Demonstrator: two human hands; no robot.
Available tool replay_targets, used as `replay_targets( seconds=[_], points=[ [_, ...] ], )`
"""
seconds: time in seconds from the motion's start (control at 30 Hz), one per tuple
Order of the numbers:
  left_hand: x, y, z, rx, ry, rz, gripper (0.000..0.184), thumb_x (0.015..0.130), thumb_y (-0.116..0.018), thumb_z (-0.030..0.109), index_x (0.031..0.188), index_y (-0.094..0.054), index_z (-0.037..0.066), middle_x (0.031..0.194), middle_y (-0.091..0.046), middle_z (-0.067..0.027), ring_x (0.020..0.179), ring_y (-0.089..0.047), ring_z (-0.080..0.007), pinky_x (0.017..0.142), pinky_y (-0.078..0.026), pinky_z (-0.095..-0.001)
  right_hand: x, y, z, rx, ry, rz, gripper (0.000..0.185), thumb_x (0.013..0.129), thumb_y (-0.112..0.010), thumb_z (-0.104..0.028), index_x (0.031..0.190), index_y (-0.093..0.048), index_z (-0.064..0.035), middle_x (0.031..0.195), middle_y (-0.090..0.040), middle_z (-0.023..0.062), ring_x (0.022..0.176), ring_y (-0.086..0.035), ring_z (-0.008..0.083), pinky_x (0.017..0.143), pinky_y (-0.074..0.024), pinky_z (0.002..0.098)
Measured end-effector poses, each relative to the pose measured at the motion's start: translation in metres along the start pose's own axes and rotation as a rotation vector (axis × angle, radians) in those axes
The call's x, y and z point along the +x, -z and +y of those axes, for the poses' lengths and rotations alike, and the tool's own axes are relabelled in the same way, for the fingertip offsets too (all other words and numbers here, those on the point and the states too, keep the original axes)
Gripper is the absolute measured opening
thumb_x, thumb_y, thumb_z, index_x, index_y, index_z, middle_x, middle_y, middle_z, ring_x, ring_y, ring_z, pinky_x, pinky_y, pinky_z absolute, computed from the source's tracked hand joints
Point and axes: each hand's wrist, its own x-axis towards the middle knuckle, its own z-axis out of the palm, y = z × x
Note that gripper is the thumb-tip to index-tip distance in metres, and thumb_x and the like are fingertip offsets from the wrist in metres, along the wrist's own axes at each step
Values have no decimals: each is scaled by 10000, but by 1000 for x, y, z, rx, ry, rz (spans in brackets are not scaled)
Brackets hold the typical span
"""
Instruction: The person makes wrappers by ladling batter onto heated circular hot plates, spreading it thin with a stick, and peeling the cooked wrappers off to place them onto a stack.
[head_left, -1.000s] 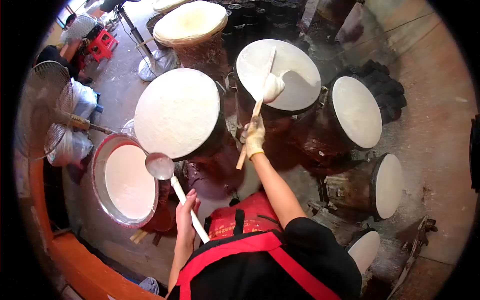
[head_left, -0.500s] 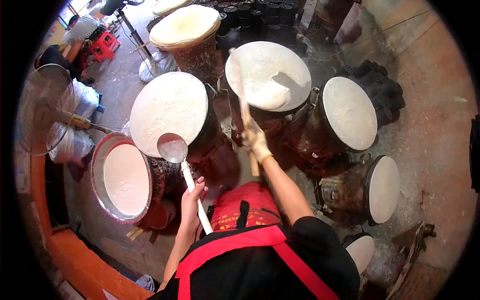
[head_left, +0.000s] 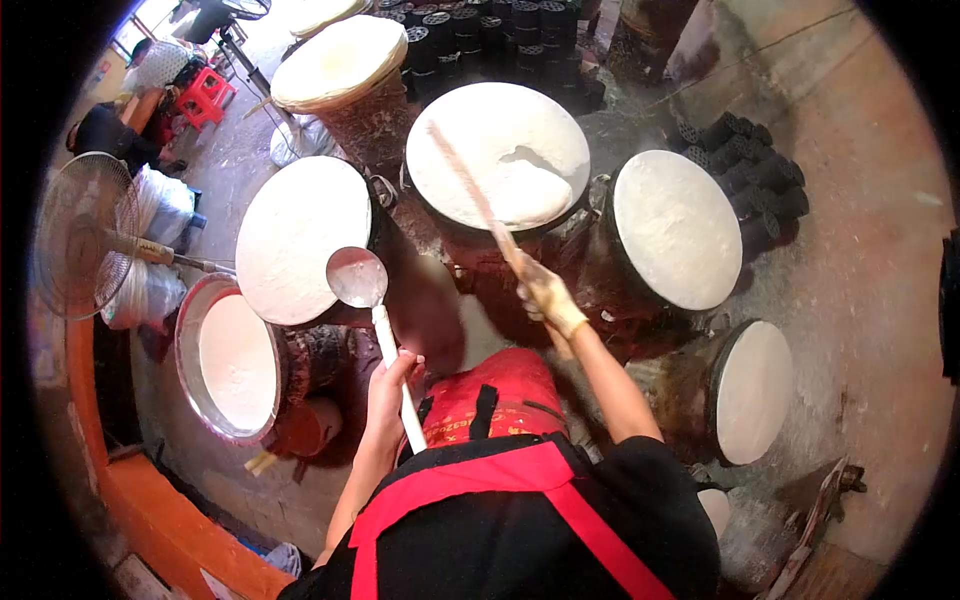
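My left hand (head_left: 392, 385) is wrapped round the white handle of a metal ladle (head_left: 357, 277), whose bowl hangs by the edge of the left round griddle (head_left: 303, 240). My gloved right hand (head_left: 545, 295) grips a long wooden stick (head_left: 462, 172), blurred by motion, that reaches over the middle griddle (head_left: 450, 130). White batter covers most of this griddle, with a thicker patch (head_left: 530, 192) at its lower right and a bare grey gap above that patch. A metal-rimmed basin (head_left: 235, 360) of white batter stands at the left.
Further batter-covered griddles stand at the right (head_left: 678, 230) and lower right (head_left: 754, 393). A stack of thin round sheets (head_left: 338, 62) is at the back, near black perforated cylinders (head_left: 740, 150). A wire fan (head_left: 88, 235) and a seated person (head_left: 112, 130) are at the left.
The stick has swung left and tilted across the middle griddle. Batter has spread from a lump over most of that surface. The ladle has shifted slightly right and down, and the view has moved.
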Motion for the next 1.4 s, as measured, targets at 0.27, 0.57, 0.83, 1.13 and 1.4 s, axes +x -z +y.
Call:
replay_targets(
  seconds=[0.27,0.57,0.83,1.13,1.4],
  points=[
    [-9,-38,-20,57,-16,4,199,879,-589,181,997,-597,21,829,-596,-1,744,-534,-67,683,-432,-200,83,73,-66,-807,631,544,394,920,-488,-223,1301,-478,-125,1056,-614,227,931,-616,343,835,-467,383],
    [-2,-45,-7,41,31,-101,188,905,-575,223,906,-553,36,651,-437,38,527,-404,-49,430,-346,-185,63,40,-16,62,501,380,426,898,-524,-64,1316,-449,-40,1279,-508,83,1091,-504,150,945,-402,273],
    [3,-56,17,86,122,-224,131,912,-558,192,924,-482,85,623,-400,40,452,-333,-19,356,-251,-160,41,-5,-26,51,415,315,440,883,-513,-38,1307,-495,-157,757,-537,-63,447,-373,20,336,-297,186],
    [23,-55,4,50,33,-223,115,914,-529,131,927,-425,83,707,-427,9,543,-402,-60,422,-314,-185,51,13,-10,162,349,375,394,872,-560,-35,1264,-518,-45,1202,-570,53,947,-573,134,776,-477,205],
    [61,-71,26,219,29,-252,160,931,-511,179,820,-440,88,639,-441,18,471,-383,-63,381,-302,-204,4,36,-36,-231,296,353,336,920,-542,-207,1254,-553,-175,629,-437,-75,434,-334,25,358,-262,195]
  ],
)
